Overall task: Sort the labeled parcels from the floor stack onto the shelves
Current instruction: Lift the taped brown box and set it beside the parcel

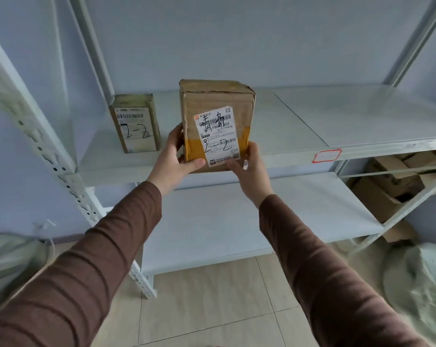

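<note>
Both hands, left (173, 156) and right (247, 166), grasp the brown taped cardboard parcel (215, 121) (marked 2-2) upright at the grey metal shelf (312, 116) edge; better slide it back beside the smaller matching-labelled box (135, 122).

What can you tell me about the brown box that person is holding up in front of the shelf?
The brown cardboard parcel is a worn, creased box, held upright. Yellowish tape wraps its lower part. A white shipping label with barcodes and handwritten "2-2" covers its front. The left hand grips its lower left edge, the right hand its lower right corner. It is at the front of the grey metal shelf; whether it rests on it is unclear.
</note>
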`<state>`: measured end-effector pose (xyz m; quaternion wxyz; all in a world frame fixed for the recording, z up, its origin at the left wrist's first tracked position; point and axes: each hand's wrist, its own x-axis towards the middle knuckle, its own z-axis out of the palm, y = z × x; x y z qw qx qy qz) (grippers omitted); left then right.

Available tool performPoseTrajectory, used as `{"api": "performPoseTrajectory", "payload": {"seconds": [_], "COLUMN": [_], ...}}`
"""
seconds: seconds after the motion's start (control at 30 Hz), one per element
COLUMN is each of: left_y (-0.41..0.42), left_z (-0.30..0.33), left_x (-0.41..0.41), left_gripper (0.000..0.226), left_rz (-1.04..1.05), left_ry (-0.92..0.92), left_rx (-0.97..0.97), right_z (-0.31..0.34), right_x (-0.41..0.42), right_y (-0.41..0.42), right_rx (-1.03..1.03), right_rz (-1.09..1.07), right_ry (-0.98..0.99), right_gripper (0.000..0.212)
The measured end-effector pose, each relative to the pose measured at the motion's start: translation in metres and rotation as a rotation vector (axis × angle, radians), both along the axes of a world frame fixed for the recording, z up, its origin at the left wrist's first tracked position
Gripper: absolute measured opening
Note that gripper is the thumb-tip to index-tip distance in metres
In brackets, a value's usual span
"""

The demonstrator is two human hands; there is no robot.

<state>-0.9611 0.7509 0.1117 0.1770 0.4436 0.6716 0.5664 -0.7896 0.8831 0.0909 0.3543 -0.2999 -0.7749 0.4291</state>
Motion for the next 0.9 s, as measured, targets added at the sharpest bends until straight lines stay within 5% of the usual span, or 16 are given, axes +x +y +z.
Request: {"api": "performPoseTrajectory", "payload": {"seconds": [0.67, 0.83, 0.9], "left_y": [0.052, 0.05, 0.049], "left_z": [-0.014, -0.018, -0.016], "left_x": [-0.066, -0.068, -0.065], "left_gripper": [0.102, 0.126, 0.126], "left_rz": [0.04, 0.079, 0.092], "left_ry": [0.125, 0.163, 0.198], "left_rx": [-0.066, -0.085, -0.083], "right_z": [-0.006, -0.002, 0.002], "right_x": [-0.064, -0.061, -0.061], "right_y": [0.055, 0.052, 0.05], "right_rx": [0.081, 0.099, 0.094], "right_rz": [-0.047, -0.056, -0.044], "right_ry": [-0.144, -0.092, -0.06], "right_gripper": [0.028, 0.073, 0.074]}}
